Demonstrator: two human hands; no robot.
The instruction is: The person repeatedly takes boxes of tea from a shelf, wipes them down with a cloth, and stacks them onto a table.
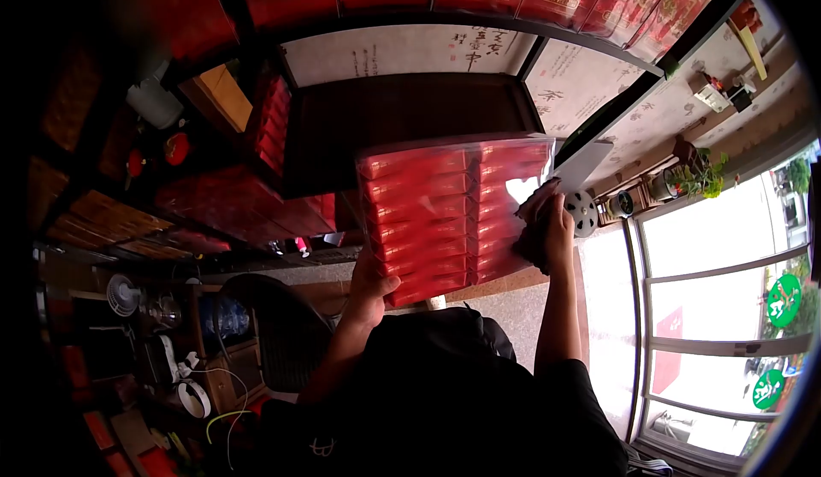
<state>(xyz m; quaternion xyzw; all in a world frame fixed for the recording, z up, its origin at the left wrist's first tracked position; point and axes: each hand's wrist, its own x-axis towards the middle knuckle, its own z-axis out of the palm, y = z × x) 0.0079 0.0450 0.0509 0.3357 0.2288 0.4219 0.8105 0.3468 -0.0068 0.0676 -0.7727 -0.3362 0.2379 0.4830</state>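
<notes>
window (718, 233) blown out, left side dim, glare on red pack (457, 216)

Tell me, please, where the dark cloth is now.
In the head view, the cloth is in the right hand, at the red pack's right edge.

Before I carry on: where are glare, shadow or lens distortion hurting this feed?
Head view: window panes largely washed out to white; head view: bright glare patch on the plastic-covered red package, near the dark cloth in the right hand; head view: left-side shelves dim; head view: upper shelf edge visibly curved, corners black.
</notes>
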